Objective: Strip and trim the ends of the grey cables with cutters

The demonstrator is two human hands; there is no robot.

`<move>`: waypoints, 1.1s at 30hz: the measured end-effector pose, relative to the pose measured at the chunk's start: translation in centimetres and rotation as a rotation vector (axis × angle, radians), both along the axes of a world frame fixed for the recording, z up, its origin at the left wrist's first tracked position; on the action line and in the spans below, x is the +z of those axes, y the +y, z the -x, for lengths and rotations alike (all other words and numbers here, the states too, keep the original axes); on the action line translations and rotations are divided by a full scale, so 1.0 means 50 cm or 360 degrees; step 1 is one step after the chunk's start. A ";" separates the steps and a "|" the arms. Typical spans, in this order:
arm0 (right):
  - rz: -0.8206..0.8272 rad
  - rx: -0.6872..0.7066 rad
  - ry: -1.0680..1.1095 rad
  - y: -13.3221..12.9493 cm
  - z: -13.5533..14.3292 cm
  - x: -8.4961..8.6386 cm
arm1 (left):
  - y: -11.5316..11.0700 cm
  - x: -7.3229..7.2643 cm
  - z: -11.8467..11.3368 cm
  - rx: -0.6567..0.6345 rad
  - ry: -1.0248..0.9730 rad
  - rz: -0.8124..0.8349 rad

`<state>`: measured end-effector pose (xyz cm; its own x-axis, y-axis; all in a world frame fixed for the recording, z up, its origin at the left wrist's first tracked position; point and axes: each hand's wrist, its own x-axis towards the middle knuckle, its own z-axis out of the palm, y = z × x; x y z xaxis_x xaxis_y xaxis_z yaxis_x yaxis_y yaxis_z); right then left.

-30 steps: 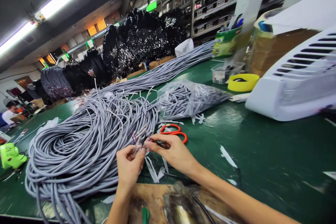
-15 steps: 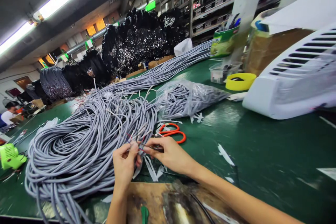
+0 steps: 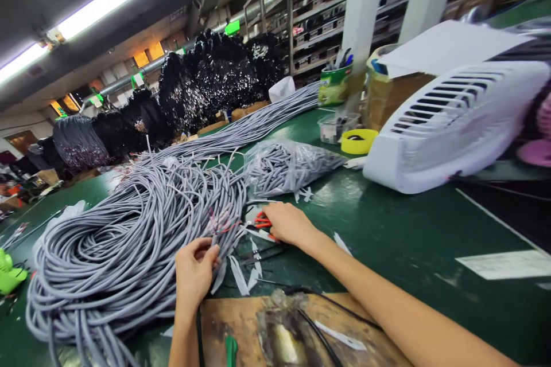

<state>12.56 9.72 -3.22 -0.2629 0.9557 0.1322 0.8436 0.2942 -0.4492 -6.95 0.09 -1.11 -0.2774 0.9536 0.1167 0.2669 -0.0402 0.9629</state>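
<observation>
My left hand (image 3: 196, 266) is closed, thumb and fingers pinched on a grey cable (image 3: 214, 241) at the front edge of the pile. Thin red and pale stripped wires (image 3: 224, 221) fan out just above it. My right hand (image 3: 286, 223) reaches to the right of the pile, its fingers closed on the orange handles of the scissors (image 3: 262, 220); the fingers hide part of the handles. Between the hands lie white strips (image 3: 239, 275) and a dark slim tool (image 3: 267, 252). The big coil of grey cables (image 3: 124, 241) spreads left of my hands.
A clear bag of short grey cable pieces (image 3: 288, 166) lies behind the scissors. Further right are yellow tape (image 3: 359, 141) and a white fan-like housing (image 3: 413, 155). A stained wooden board (image 3: 241, 321) sits in front, with a black cord (image 3: 321, 335) across it.
My right hand has left the wires beside my left hand and moved right onto the scissors. My left hand has stayed at the cable. The view has turned right.
</observation>
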 end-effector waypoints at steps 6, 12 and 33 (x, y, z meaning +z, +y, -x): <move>-0.0090 -0.0151 0.0034 -0.016 -0.053 0.040 | -0.011 0.003 0.009 -0.0046 0.0119 -0.0327; -0.0372 0.0429 0.0681 -0.059 0.026 0.051 | -0.022 0.007 0.015 -0.0022 0.0091 -0.0480; -0.0748 0.0757 0.0555 -0.090 0.072 0.006 | -0.029 0.011 0.008 -0.0306 0.0211 -0.0322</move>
<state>8.95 5.21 -2.92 -0.5015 0.5718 0.6493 0.4094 0.8180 -0.4042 -7.35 -1.37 -0.54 -0.0636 0.9409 0.3328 0.3586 -0.2897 0.8874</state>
